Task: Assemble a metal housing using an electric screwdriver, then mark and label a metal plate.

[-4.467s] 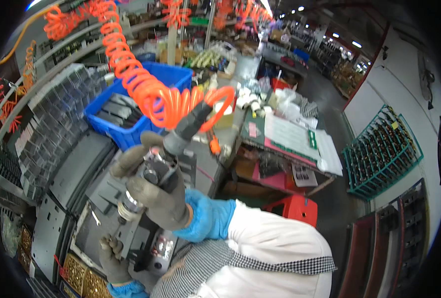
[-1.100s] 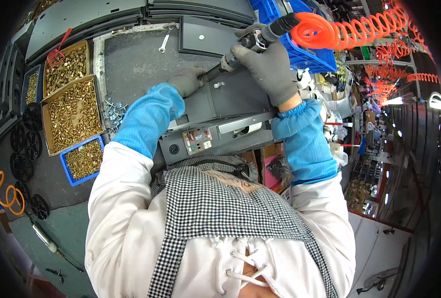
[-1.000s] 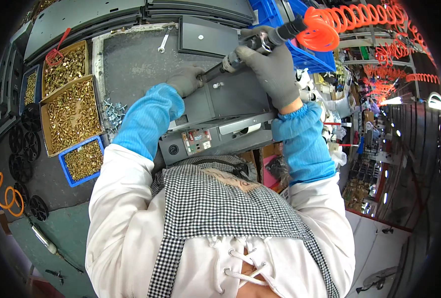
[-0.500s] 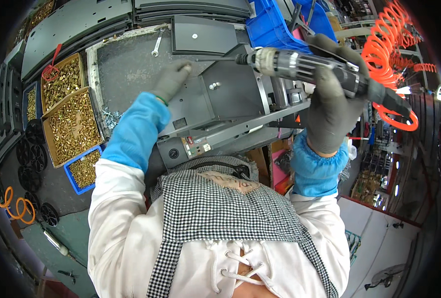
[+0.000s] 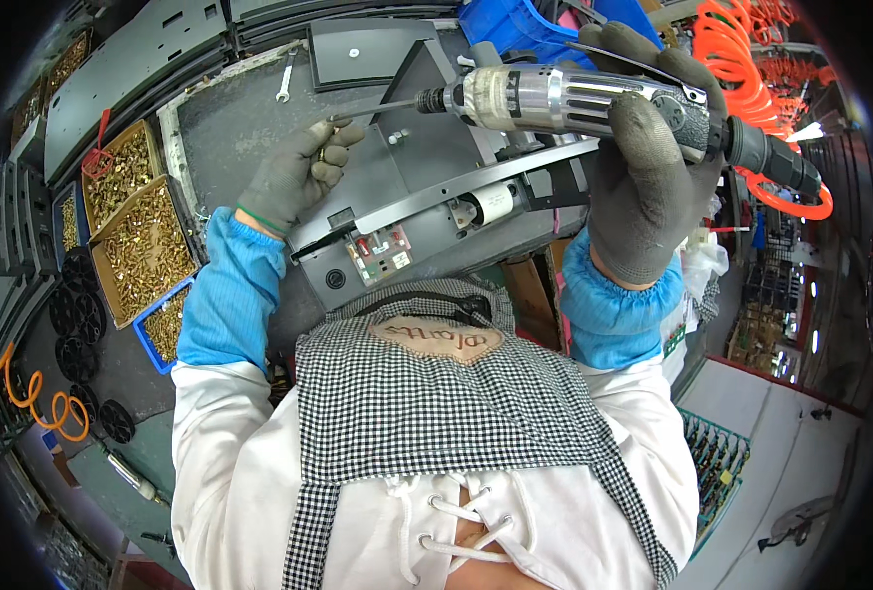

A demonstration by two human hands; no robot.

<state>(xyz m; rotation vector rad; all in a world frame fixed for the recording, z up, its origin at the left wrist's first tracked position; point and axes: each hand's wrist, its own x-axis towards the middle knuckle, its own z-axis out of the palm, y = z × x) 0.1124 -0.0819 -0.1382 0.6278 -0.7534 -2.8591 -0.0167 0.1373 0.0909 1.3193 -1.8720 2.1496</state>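
My right hand [image 5: 643, 202], in a grey glove, is wrapped round a silver and black air screwdriver [image 5: 544, 100], held level with its long bit pointing left. The bit's tip reaches the fingertips of my left hand [image 5: 294, 177], also gloved. Those fingers are curled in and pressed together; what they pinch, if anything, is too small to make out. Beneath both hands lies a dark grey sheet-metal housing [image 5: 443, 152] with a bent rim. Along its near side show a small circuit board [image 5: 382, 254] and a white cylinder [image 5: 493, 201].
To the left, cardboard boxes [image 5: 151, 251] and a blue tray [image 5: 164, 324] hold brass-coloured screws. A wrench [image 5: 286, 79] and a flat grey panel [image 5: 362, 54] lie at the back. Blue bins [image 5: 520, 29] stand behind the screwdriver; a coiled orange air hose [image 5: 741, 79] hangs at right.
The screwdriver has shifted left and looks larger. My left hand has drawn left, its fingers now curled at the bit's tip. More of the circuit board and the white cylinder shows.
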